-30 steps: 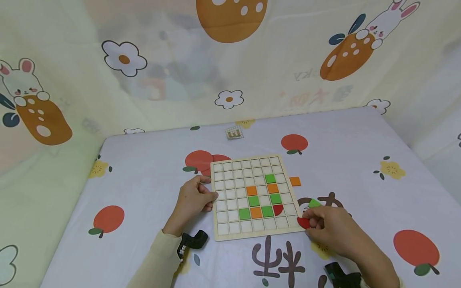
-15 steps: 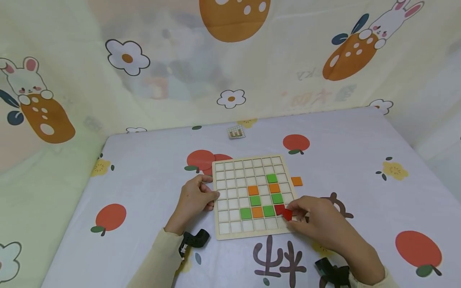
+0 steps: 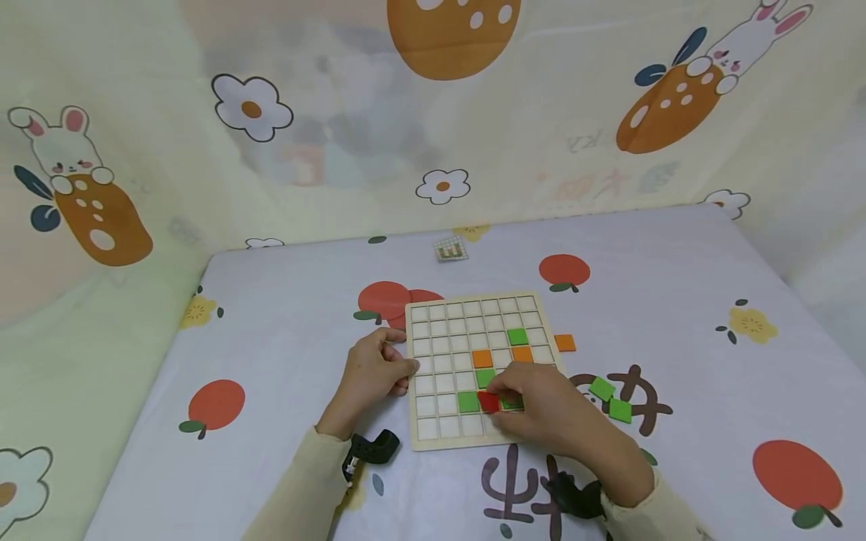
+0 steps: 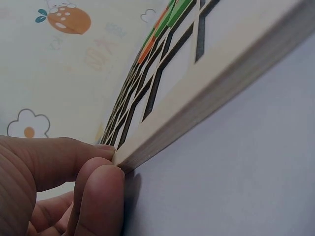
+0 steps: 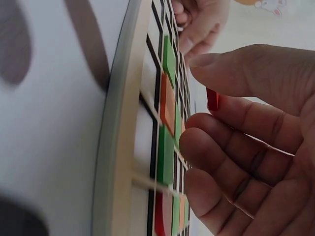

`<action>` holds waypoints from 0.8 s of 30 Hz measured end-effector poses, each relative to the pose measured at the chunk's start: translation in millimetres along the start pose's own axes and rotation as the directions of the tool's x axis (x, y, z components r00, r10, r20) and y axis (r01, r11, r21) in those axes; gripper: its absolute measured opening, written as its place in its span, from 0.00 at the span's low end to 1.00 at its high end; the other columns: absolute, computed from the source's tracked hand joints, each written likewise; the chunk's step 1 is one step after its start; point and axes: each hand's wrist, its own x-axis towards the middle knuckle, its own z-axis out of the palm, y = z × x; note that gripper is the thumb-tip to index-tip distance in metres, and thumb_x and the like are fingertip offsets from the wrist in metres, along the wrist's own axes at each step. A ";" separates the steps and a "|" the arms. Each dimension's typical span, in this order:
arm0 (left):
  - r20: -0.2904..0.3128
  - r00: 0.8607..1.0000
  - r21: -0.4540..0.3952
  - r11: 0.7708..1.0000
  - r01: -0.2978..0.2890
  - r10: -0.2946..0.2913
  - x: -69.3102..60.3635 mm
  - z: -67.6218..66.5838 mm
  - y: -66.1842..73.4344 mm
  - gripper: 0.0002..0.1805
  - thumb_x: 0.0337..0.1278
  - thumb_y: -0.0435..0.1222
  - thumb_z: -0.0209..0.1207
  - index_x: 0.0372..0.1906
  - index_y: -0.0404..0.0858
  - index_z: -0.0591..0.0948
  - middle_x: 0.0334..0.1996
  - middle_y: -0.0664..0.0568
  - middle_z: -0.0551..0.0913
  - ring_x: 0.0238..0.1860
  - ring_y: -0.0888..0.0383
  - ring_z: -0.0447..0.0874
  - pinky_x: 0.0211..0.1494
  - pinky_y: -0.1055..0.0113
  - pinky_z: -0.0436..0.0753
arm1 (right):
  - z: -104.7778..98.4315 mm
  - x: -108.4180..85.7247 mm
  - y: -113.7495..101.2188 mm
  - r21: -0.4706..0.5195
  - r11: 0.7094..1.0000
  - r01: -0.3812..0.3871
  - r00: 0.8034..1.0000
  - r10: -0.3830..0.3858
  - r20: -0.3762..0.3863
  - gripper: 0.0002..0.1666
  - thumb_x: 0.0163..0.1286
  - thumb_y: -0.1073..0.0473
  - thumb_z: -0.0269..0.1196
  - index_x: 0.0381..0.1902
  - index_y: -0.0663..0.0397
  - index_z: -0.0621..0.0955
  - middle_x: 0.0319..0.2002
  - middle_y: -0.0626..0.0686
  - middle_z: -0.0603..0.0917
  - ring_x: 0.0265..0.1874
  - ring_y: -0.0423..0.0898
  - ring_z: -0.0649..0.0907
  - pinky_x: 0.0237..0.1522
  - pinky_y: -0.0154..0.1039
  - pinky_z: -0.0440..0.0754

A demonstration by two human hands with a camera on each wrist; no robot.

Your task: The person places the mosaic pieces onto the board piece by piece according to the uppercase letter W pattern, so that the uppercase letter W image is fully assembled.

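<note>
A square wooden grid board (image 3: 438,346) lies on the table, with green, orange and red pieces in some cells. My left hand (image 3: 368,368) grips its left edge, thumb and index finger at the rim (image 4: 197,101). Over the lower middle cells, my right hand (image 3: 558,406) pinches a small red tile (image 3: 489,402) between thumb and index finger. In the right wrist view that red tile (image 5: 212,100) shows edge-on, above the board. Another red piece (image 5: 164,216) sits in a cell near the board's front; my right hand covers it in the head view.
Right of the board lie an orange tile (image 3: 564,343) and two green tiles, one (image 3: 601,388) beside the other (image 3: 619,410). A small card with a grid pattern (image 3: 450,249) rests behind the board. Printed cloth covers the table and hangs behind it.
My right hand has carried the red tile leftward from the board's right edge to above its lower middle cells, uncovering the two green tiles. My left hand stays at the left edge.
</note>
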 end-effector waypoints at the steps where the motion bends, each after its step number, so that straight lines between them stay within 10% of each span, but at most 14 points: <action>1: 0.002 1.000 -0.001 1.000 0.000 0.000 -0.1 0.3 0.2 0.26 0.57 0.27 0.71 0.60 0.32 0.78 0.29 0.46 0.81 0.17 0.60 0.82 0.23 0.68 0.85 | 1.9 2.2 -1.3 -0.008 1.000 0.013 1.000 -0.013 -0.002 0.14 0.56 0.62 0.77 0.42 0.53 0.90 0.33 0.42 0.85 0.32 0.41 0.77 0.37 0.37 0.80; 24: -0.002 1.000 -0.006 1.000 -0.007 0.007 0.7 1.2 -1.4 0.25 0.57 0.28 0.71 0.59 0.33 0.78 0.28 0.46 0.82 0.16 0.59 0.82 0.23 0.68 0.86 | 27.1 29.7 -20.8 -0.092 0.992 0.089 0.996 -0.086 0.033 0.12 0.57 0.61 0.77 0.40 0.52 0.90 0.35 0.44 0.80 0.33 0.40 0.74 0.34 0.34 0.76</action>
